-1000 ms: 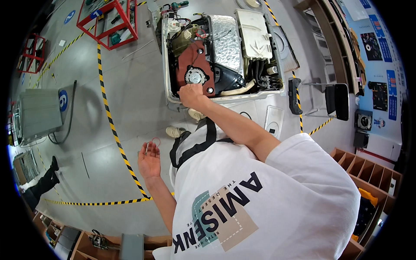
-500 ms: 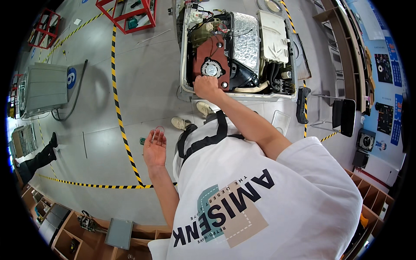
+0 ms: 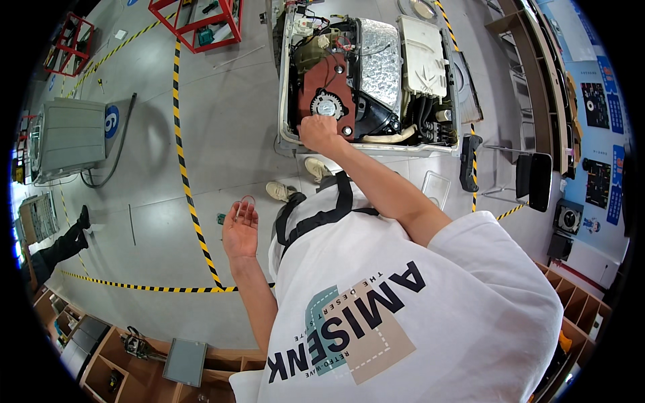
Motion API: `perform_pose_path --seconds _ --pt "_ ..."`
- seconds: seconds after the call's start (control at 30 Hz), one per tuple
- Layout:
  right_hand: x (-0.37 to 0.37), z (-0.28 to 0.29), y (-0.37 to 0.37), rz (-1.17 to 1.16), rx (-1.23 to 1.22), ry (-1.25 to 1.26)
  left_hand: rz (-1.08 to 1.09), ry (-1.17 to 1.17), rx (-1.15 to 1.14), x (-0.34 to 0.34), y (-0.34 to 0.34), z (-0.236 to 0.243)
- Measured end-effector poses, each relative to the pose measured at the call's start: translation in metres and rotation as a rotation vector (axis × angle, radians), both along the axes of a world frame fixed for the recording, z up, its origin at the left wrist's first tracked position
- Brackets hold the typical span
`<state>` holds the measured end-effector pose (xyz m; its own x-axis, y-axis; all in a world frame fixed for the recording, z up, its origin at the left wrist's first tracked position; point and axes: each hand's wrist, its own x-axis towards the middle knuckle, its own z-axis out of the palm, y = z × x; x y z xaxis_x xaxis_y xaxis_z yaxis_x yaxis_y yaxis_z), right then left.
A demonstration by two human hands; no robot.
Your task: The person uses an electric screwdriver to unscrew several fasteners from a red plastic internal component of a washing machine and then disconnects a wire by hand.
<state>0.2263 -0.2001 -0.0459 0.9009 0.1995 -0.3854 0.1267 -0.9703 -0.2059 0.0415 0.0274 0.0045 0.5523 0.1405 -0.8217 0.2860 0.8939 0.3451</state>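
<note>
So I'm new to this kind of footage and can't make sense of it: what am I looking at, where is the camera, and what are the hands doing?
There is no robot here. A person wears a wide fisheye camera on the head, looking down, so straight lines bend near the rim. The white T-shirt fills the lower picture. The right hand reaches forward into an opened appliance lying on the grey floor, touching its reddish-brown panel just below a round white fan. The left hand hangs open at the side, palm up, holding nothing I can make out. Yellow-black tape crosses the floor; a red rack stands farther off.
</note>
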Motion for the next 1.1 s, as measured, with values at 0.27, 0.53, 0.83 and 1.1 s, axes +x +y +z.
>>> perform_pose_path --seconds 0.27,0.53,0.83,1.1 --pt "0.002 -0.006 -0.001 0.011 0.01 0.009 -0.005 -0.015 -0.014 -0.002 0.002 -0.007" --pt "-0.004 -0.032 -0.004 0.116 0.016 -0.158 0.04 -0.127 -0.102 -0.017 0.005 -0.032" --pt "-0.011 -0.006 0.001 -0.063 0.076 -0.137 0.072 -0.07 -0.064 -0.011 0.004 -0.032" --pt "-0.011 0.001 -0.004 -0.006 0.063 -0.165 0.078 -0.042 -0.089 -0.013 0.003 -0.045"
